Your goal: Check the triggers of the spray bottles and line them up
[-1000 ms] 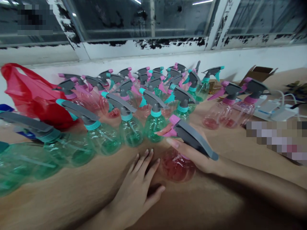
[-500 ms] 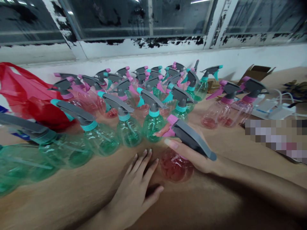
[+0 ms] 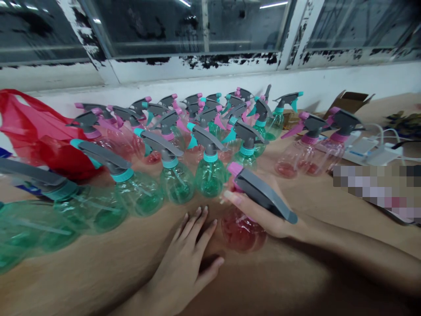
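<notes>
A pink spray bottle [image 3: 243, 232] with a grey and pink trigger head stands upright on the tabletop. My right hand [image 3: 263, 206] is closed around its neck and trigger area, the fingers partly hidden behind the head. To its left, my left hand [image 3: 187, 254] lies flat on the table with fingers spread, holding nothing. Just beyond my left fingertips is a green spray bottle [image 3: 210, 177] with a turquoise collar, and another green spray bottle [image 3: 177, 182] stands beside it.
Several more green and pink spray bottles crowd the table toward the wall. A red plastic bag [image 3: 42, 136] lies at the left. Two pink spray bottles [image 3: 292, 158] stand at the right, near a white power strip [image 3: 378, 149] and an open cardboard box [image 3: 351, 101].
My right index finger has curled in toward the trigger of the pink bottle. My left hand stays flat in the same place.
</notes>
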{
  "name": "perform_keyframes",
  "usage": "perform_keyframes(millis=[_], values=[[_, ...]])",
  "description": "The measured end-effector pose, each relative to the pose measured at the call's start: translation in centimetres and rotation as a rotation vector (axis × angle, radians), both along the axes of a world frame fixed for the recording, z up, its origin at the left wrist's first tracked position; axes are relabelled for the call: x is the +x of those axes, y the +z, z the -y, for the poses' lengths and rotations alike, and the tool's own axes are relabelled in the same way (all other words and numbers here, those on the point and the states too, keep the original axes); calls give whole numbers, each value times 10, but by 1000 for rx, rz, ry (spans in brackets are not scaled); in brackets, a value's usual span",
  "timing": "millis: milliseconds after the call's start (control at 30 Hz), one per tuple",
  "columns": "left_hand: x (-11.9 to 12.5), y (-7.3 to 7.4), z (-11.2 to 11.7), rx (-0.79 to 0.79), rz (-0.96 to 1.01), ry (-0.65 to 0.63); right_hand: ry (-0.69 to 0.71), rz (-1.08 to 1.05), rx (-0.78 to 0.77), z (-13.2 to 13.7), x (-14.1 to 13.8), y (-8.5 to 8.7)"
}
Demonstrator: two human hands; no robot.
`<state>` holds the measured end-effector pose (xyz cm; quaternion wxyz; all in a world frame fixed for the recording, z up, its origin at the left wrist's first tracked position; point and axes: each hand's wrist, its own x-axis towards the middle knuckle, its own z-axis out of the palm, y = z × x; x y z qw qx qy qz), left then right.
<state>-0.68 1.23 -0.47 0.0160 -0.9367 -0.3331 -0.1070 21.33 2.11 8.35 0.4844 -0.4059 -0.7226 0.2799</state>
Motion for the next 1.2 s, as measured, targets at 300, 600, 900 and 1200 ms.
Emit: perform_keyframes(millis=[300, 600, 900, 1200], values=[[0, 2, 0, 34, 9, -13, 57, -136, -63, -1, 2, -6], [0, 2, 0, 56, 12, -13, 77, -184, -86, -1, 2, -9], [0, 1, 0, 87, 7, -14, 83, -207, -93, -3, 1, -11], [-1, 0, 0, 82, -10, -4, 79, -190, -85, -2, 2, -10]])
